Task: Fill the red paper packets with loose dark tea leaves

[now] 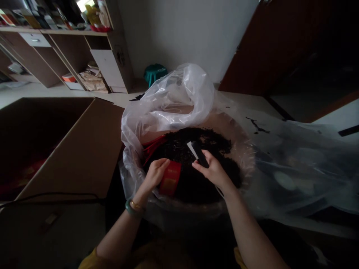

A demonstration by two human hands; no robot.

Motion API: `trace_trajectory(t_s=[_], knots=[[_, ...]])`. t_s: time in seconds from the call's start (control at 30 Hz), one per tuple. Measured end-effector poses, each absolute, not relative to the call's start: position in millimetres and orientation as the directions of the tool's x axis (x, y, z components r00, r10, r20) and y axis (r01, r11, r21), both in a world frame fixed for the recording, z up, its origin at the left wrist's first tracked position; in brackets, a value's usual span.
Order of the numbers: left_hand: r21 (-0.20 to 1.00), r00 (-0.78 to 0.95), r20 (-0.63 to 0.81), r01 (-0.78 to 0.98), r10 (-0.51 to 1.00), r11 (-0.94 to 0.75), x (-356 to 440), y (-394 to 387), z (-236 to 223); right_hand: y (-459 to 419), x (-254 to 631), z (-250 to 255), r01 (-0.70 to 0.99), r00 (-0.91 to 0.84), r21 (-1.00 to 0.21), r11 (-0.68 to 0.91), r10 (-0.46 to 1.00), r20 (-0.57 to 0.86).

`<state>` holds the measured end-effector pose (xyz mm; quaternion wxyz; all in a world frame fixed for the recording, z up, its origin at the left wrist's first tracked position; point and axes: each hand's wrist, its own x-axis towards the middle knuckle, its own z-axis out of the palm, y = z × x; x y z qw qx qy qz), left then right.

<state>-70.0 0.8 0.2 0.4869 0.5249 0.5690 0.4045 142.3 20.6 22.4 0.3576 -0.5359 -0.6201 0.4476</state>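
Observation:
My left hand grips the edge of a red pouch with gold print, thumb and fingers closed on it. In my right hand is a black hand tool with a pale flat jaw standing apart from its dark body, stapler-like in shape; its exact kind I cannot tell. Both hands are above dark, loose dried leaves, which look like tea. The leaves lie in a wide round container lined with a clear plastic bag. Several red pouches rest inside at its left edge.
An open cardboard box stands at left, with red items inside. A dark cord crosses near it. Plastic sheeting spreads at right. Behind are a green stool, shelving and a brown door.

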Motion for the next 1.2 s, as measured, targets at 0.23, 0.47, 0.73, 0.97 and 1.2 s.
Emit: trace_trajectory(t_s=[0.23, 0.47, 0.73, 0.97, 1.2], knots=[[0.453, -0.188, 0.237, 0.890, 0.953, 0.062, -95.8, 15.4, 11.5, 27.0, 161.0, 6.3, 0.456, -0.053, -0.888, 0.053, 0.998, 0.032], [0.245, -0.136, 0.153, 0.965, 0.979, 0.096, -94.0, 54.4, 11.6, 32.4, 167.0, -10.5, 0.731, 0.030, -0.680, 0.060, 0.992, 0.119], [0.265, -0.181, 0.110, 0.953, 0.977, 0.147, -98.7, 66.8, 0.8, 35.0, 177.5, -27.1, 0.917, 0.091, -0.397, -0.029, 0.986, 0.137], [0.640, -0.310, 0.407, 0.768, 0.859, -0.026, -107.8, 54.3, 17.9, 37.5, 186.4, -30.4, 0.930, 0.065, -0.367, 0.023, 0.972, 0.227], [0.962, -0.433, 0.268, 0.175, 0.861, -0.211, -66.9, 46.8, 4.8, 22.3, 127.8, -3.9, 0.426, -0.048, -0.901, 0.077, 0.997, 0.063]])
